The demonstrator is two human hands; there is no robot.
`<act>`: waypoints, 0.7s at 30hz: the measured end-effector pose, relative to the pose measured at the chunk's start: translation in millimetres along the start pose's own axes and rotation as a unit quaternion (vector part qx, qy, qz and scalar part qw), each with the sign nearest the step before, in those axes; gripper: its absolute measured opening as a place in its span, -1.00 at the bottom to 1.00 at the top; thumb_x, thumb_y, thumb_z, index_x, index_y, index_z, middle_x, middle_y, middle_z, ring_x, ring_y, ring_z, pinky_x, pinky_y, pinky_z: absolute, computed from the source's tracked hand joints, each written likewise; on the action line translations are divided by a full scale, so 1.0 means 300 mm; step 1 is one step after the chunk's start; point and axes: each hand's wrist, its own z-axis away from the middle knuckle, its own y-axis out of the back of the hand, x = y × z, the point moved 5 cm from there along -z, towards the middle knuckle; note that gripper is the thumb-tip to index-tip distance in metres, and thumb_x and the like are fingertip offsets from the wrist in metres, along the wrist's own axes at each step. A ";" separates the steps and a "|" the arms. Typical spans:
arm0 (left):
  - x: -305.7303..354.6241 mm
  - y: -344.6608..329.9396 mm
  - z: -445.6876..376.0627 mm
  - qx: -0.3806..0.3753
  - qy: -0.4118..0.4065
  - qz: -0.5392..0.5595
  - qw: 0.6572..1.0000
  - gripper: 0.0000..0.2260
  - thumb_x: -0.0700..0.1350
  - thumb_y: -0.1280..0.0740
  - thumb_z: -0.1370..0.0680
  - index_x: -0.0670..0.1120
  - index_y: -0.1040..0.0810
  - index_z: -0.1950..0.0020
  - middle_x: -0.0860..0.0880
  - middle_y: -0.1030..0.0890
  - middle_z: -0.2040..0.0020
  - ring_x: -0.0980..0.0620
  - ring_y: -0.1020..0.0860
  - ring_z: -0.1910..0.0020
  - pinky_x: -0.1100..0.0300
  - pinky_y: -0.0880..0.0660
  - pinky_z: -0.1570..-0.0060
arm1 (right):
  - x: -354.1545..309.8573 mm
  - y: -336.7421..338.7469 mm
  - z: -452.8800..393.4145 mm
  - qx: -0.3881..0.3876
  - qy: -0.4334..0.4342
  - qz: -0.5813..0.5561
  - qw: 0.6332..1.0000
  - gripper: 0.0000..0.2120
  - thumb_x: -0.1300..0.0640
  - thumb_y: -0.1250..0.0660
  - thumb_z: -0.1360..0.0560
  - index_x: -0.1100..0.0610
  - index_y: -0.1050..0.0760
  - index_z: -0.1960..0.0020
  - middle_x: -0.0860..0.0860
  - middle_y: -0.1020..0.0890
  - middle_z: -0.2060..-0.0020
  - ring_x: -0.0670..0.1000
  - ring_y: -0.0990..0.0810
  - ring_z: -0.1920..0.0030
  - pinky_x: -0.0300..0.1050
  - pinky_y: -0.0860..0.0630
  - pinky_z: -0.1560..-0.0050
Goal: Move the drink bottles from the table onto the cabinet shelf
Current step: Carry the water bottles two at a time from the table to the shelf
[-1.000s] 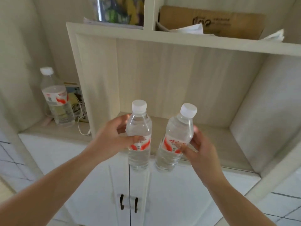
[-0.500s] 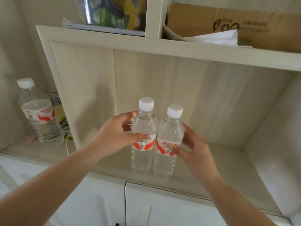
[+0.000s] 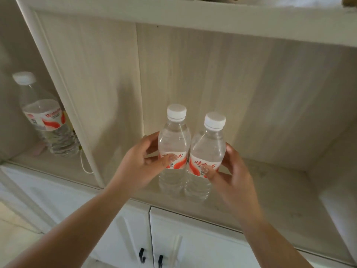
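Two clear water bottles with white caps and red-and-white labels stand upright side by side in the open cabinet compartment. My left hand (image 3: 142, 167) wraps the left bottle (image 3: 173, 140) at its label. My right hand (image 3: 229, 176) wraps the right bottle (image 3: 209, 146) the same way. Their bases rest on or just above the pale wooden shelf (image 3: 260, 192), close to its front edge; I cannot tell which. The two bottles touch each other.
A larger water bottle (image 3: 45, 117) stands in the neighbouring compartment on the left, beyond a vertical divider (image 3: 63, 89), with a white cable (image 3: 84, 165) beside it. White cabinet doors with black handles (image 3: 150, 258) lie below. Another shelf board (image 3: 193, 14) runs overhead.
Both hands carried the bottles forward and down into the compartment, bringing them together and upright. The view moved closer to the cabinet.
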 end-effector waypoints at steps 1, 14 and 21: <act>-0.027 -0.001 0.015 0.020 0.004 0.020 1.000 -0.55 -0.12 -0.52 -0.39 0.06 -0.52 -0.25 0.10 -0.68 -0.11 0.19 -0.61 -0.15 0.23 -0.57 -0.11 | 0.010 -0.009 0.011 0.000 -0.004 -0.011 1.000 -0.33 -0.05 -0.49 -0.31 -0.09 -0.33 -0.36 -0.24 -0.57 -0.16 -0.21 -0.56 -0.16 -0.44 -0.49 -0.01; -0.168 -0.188 0.263 0.097 0.034 0.053 0.993 -0.31 -0.15 -0.41 -0.47 0.21 -0.17 -0.50 0.32 -0.30 -0.40 0.26 -0.34 -0.42 0.05 -0.41 -0.35 | 0.195 -0.074 0.139 0.064 -0.072 -0.044 0.994 -0.45 0.23 -0.46 -0.38 -0.22 -0.35 -0.20 -0.30 -0.45 -0.16 -0.41 -0.43 -0.17 -0.21 -0.52 -0.15; -0.168 -0.174 0.206 0.098 0.024 0.078 0.992 -0.39 -0.13 -0.36 -0.45 0.27 -0.29 -0.42 0.24 -0.45 -0.33 0.08 -0.39 -0.41 -0.01 -0.40 -0.35 | 0.191 -0.104 0.079 0.058 -0.066 -0.025 0.996 -0.49 0.18 -0.49 -0.35 -0.24 -0.34 -0.11 -0.22 -0.48 -0.15 -0.39 -0.42 -0.17 -0.29 -0.56 -0.05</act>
